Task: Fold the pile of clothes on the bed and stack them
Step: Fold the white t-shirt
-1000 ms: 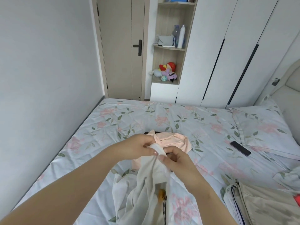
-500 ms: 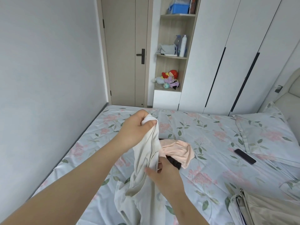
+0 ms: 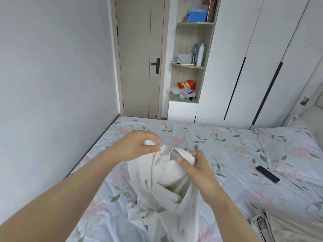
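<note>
Above the middle of the bed (image 3: 227, 147), a white garment (image 3: 167, 187) is held up by both hands. Its long axis runs from the raised upper edge down toward the near edge of the view. The upper part hangs in loose vertical folds. The lower part lies bunched on the floral sheet.

The left hand (image 3: 139, 145) pinches the left end of the upper edge, fingers curled round a bunch of cloth. The right hand (image 3: 195, 167) grips the right end of the same edge, thumb on the near face and fingers curled behind it. The edge between the two hands gapes open toward the far end of the bed, and the rest of the garment hangs below them.

A dark phone (image 3: 267, 174) lies flat on the sheet, well to the right of the garment and beside the pillow (image 3: 288, 147). Writing on a red book spine (image 3: 211, 9) on the top shelf is too small to read
</note>
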Demonstrator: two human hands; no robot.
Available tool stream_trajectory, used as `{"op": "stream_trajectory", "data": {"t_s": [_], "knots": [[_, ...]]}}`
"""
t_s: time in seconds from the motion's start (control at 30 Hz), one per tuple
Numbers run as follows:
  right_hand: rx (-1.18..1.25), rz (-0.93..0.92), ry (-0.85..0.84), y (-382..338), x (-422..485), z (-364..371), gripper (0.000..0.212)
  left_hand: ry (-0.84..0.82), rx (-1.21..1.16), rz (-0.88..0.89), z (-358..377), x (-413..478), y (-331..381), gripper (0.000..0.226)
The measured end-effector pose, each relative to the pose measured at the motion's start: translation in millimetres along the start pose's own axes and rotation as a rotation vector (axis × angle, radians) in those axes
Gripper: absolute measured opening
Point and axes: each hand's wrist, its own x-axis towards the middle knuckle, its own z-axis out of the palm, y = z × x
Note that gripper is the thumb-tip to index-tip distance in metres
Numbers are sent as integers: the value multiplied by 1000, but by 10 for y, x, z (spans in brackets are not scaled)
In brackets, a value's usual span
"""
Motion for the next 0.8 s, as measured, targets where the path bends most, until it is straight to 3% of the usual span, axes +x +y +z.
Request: {"op": "stream_trajectory", "data": {"t_s": [0.13, 0.33, 0.53, 0.63, 0.7, 0.8], "knots": [[-263, -55, -18, -55, 45, -89, 19, 92, 66, -23, -57, -10, -69, 24], [-307, -154, -83, -66, 50, -39, 22, -174, 400, -26, 166, -19, -80, 31], [-319, -163, -126, -37, 31, -181, 16, -10, 522, -3, 113, 30, -42, 17], [-417, -177, -103, 10, 14, -203, 18, 21, 338, 10, 89, 61, 5, 7], [-592, -175, -37, 65, 15, -215, 23, 46, 124, -10, 104, 56, 35, 16], [-793, -44, 38, 205, -11, -271, 27, 74, -303, -183, 183, 27, 70, 24]]}}
